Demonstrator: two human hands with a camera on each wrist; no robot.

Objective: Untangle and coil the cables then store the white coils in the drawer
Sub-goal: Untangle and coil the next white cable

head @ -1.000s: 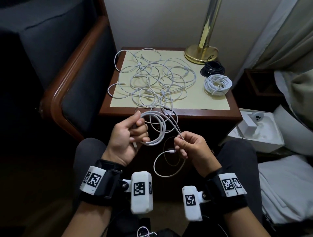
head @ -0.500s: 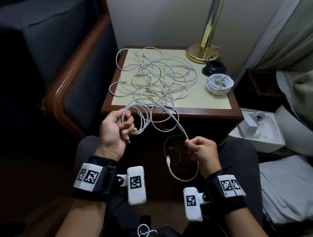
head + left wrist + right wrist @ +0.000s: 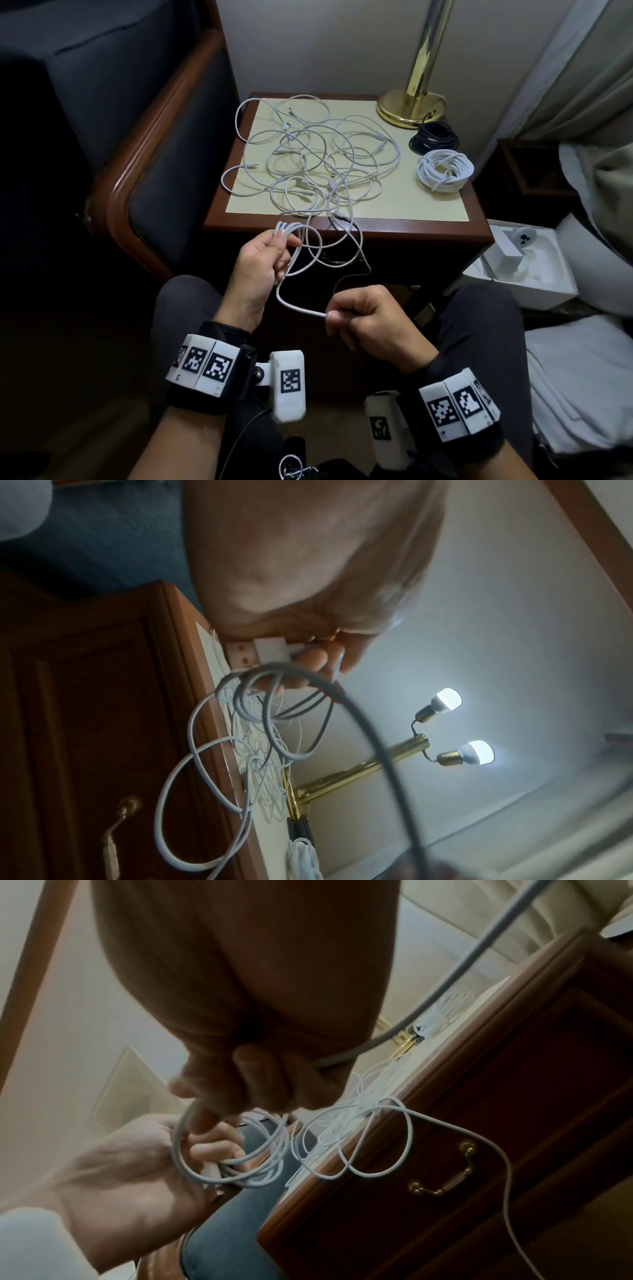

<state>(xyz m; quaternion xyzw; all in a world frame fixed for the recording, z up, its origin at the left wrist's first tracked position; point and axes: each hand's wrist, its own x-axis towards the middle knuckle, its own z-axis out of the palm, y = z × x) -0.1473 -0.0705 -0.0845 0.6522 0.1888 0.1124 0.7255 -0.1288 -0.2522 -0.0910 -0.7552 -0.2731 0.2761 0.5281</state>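
Right hand (image 3: 368,322): nearest the body; fingers curled, thumb and forefinger pinching the white cable (image 3: 298,306) a short way along its free run. Best kept as a light guide, letting cable slide through rather than dragging it.

Left hand (image 3: 262,270): just ahead and to the left, raised before the table edge; fingers closed round a few gathered loops (image 3: 301,246), with a plug (image 3: 270,650) tucked under the fingertips in the left wrist view. The thumb should trap each new turn as it arrives.

Step in hand (judged): winding one white cable into a coil while its far end is still caught in the pile.

Loop size: match each turn to those already held, so the coil lies flat.

Slack: part of the cable hangs over the table's front edge, in front of the drawer (image 3: 479,1150). Draw it in gently; a sharp pull would likely tighten crossings in the pile.

Twist: roll the cable slightly between the right fingers if a turn wants to form a figure-eight.

Tangle (image 3: 308,161): several white cables overlapped on the table (image 3: 428,209) top; which strand leads to the hands cannot be traced.

Finished coils: a white coil (image 3: 445,171) at the right side, a black coil (image 3: 434,138) just behind it.

Drawer: shut, brass handle (image 3: 441,1185) hanging; nothing stored yet, it seems.

Lamp base (image 3: 411,106): far right corner, clear of the work.
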